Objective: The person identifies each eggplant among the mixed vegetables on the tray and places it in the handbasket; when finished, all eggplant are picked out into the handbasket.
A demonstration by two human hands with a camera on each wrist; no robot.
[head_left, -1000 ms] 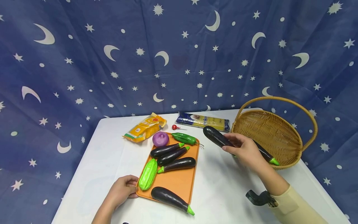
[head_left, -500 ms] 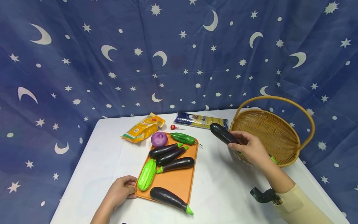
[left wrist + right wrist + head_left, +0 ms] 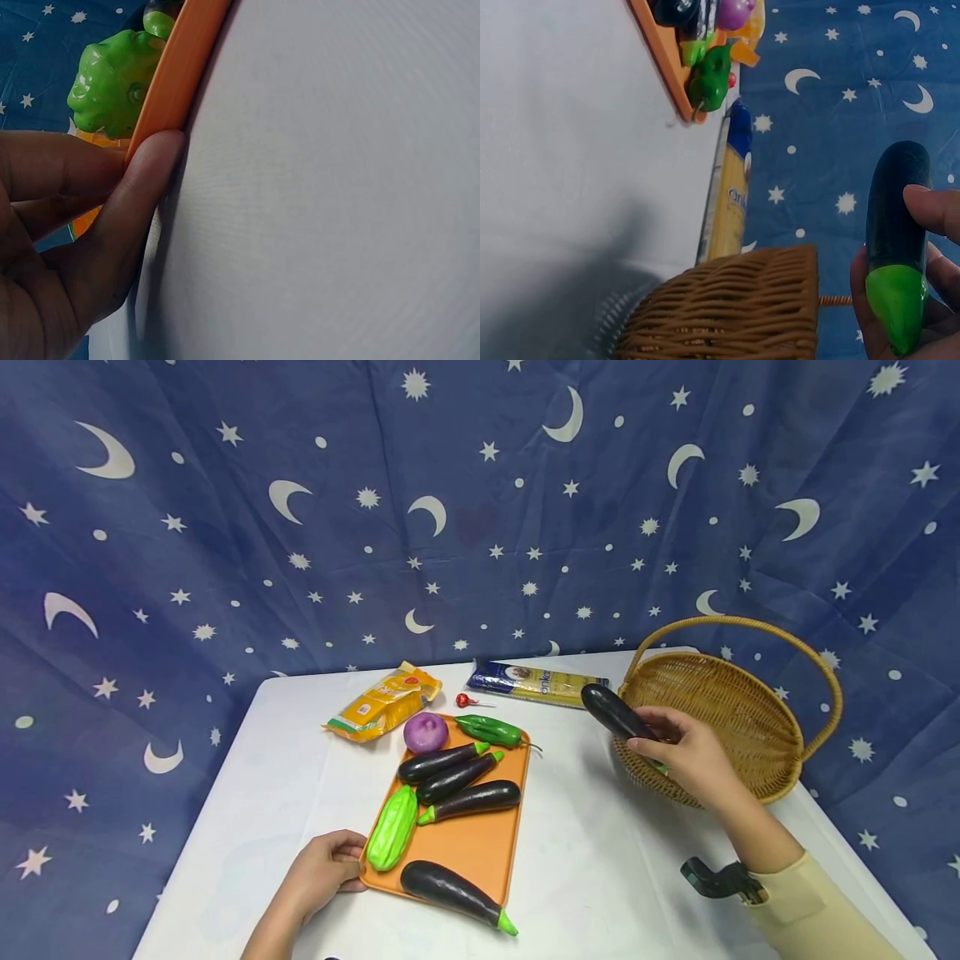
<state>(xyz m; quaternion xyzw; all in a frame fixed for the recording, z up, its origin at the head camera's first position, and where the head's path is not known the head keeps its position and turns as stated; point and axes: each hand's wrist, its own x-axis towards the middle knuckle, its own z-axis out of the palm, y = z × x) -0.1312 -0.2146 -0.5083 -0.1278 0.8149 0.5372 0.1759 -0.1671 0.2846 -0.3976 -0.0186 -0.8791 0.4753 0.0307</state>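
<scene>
From where I stand, the orange tray point(image 3: 468, 852) lies on the white table point(image 3: 225, 827), and the person's left hand point(image 3: 324, 872) pinches its near left corner between thumb and fingers. Off to the tray's right, the right hand point(image 3: 686, 752) holds an eggplant point(image 3: 617, 712) between thumb and fingers, dark end pointing away and green stem end toward the palm. That eggplant is up off the table, at the tray-facing side of the wicker basket point(image 3: 750, 718), which stands well right of the tray. On the tray, an onion point(image 3: 426, 732) sits at the far left corner, a green pepper point(image 3: 489, 730) along the far end, three eggplants point(image 3: 478, 799) across the middle, a bright green gourd point(image 3: 392, 831) along the left edge, and another eggplant at the near end, its stem poking past the rim. Beyond the tray are a yellow packet point(image 3: 386, 703), a red lollipop point(image 3: 462, 700) and a pasta packet point(image 3: 536, 683).
</scene>
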